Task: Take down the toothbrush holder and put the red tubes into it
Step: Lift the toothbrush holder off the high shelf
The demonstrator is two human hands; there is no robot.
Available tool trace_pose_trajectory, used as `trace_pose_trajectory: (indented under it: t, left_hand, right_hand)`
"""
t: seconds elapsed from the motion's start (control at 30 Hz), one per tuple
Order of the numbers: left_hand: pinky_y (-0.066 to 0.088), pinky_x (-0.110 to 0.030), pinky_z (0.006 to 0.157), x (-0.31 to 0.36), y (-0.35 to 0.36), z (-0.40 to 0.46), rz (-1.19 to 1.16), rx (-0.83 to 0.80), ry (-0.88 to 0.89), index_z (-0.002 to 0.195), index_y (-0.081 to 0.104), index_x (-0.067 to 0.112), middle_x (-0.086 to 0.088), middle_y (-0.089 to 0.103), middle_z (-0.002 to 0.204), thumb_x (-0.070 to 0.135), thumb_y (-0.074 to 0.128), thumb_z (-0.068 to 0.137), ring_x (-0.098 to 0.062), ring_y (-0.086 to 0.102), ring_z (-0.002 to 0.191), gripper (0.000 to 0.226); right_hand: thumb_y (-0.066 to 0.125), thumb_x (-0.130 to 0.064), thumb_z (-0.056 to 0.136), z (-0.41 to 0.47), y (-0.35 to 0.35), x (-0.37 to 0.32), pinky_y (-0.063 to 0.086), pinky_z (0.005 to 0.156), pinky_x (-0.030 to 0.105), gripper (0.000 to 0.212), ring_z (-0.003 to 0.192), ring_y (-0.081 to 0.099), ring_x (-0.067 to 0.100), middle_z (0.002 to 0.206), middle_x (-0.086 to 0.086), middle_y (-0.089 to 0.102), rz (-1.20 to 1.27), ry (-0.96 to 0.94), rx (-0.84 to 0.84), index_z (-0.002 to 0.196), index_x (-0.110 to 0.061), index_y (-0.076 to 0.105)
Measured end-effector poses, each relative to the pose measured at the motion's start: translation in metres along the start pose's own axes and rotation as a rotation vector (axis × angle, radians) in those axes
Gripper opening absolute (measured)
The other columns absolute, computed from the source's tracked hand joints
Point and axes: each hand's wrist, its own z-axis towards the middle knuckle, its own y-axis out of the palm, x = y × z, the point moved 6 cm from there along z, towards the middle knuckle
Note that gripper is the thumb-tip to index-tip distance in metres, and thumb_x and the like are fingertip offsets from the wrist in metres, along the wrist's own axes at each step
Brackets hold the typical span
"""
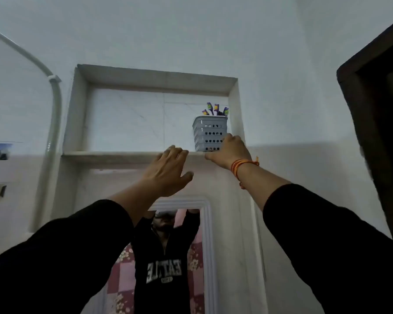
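A white perforated toothbrush holder (210, 132) stands at the right end of a high marble wall niche, with several purple toothbrushes (216, 109) sticking out of its top. My right hand (228, 150) is raised to the holder's lower right corner, fingers against its side and base, an orange thread around the wrist. My left hand (168, 171) is raised just below the niche ledge (114, 154), left of the holder, fingers spread and holding nothing. No red tubes are in view.
Below the niche hangs a white-framed mirror (208, 245) reflecting a person in a black top with raised arms. A grey pipe (52, 123) runs down the wall at the left. A dark wooden door frame (372, 123) stands at the right.
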Motion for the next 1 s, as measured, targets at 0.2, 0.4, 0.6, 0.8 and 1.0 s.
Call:
trace_pose_trajectory:
  t: [0.2, 0.4, 0.6, 0.8, 1.0]
  left_hand:
    - [0.01, -0.05, 0.126, -0.016, 0.061, 0.051, 0.036, -0.078, -0.107, 0.162, 0.006, 0.023, 0.0, 0.008, 0.17, 0.063, 0.035, 0.096, -0.026, 0.0, 0.158, 0.082]
    - [0.0, -0.052, 0.125, -0.026, 0.091, 0.049, 0.13, 0.063, -0.095, 0.16, -0.013, 0.03, 0.01, -0.01, 0.17, 0.068, 0.03, 0.093, -0.024, -0.016, 0.157, 0.089]
    - [-0.004, -0.051, 0.125, -0.028, 0.09, 0.051, 0.09, 0.031, -0.108, 0.159, -0.014, 0.033, 0.013, -0.013, 0.169, 0.071, 0.034, 0.089, -0.021, -0.02, 0.156, 0.093]
    - [-0.004, -0.049, 0.125, -0.03, 0.077, 0.058, -0.012, -0.145, -0.125, 0.16, -0.008, 0.034, 0.013, -0.011, 0.169, 0.067, 0.049, 0.086, -0.018, -0.02, 0.155, 0.099]
    - [0.007, -0.04, 0.126, -0.035, 0.053, 0.037, -0.242, -0.168, -0.135, 0.162, 0.013, 0.022, 0.004, 0.005, 0.171, 0.051, 0.057, 0.094, -0.02, -0.003, 0.158, 0.086]
  right_hand:
    - [0.085, -0.057, 0.065, 0.072, 0.025, 0.009, 0.049, 0.103, 0.04, 0.11, 0.127, 0.052, 0.031, 0.141, 0.014, 0.044, 0.116, 0.102, -0.005, 0.148, -0.006, 0.034]
    - [0.092, -0.061, 0.047, 0.107, 0.058, 0.015, 0.048, 0.083, 0.033, 0.118, 0.116, 0.058, 0.024, 0.13, 0.007, 0.055, 0.288, 0.225, 0.085, 0.14, -0.011, 0.04]
    - [0.092, -0.057, 0.047, 0.107, 0.052, 0.014, 0.044, 0.073, 0.03, 0.108, 0.108, 0.063, 0.023, 0.124, 0.006, 0.061, 0.329, 0.257, 0.183, 0.133, -0.009, 0.046]
    - [0.091, -0.06, 0.045, 0.086, 0.013, 0.001, 0.052, 0.079, 0.033, 0.111, 0.109, 0.063, 0.027, 0.125, 0.008, 0.059, 0.311, 0.208, 0.218, 0.132, -0.009, 0.043]
    - [0.092, -0.06, 0.047, 0.044, -0.045, -0.021, 0.05, 0.082, 0.033, 0.116, 0.115, 0.061, 0.027, 0.13, 0.008, 0.057, 0.297, 0.19, 0.151, 0.137, -0.008, 0.04]
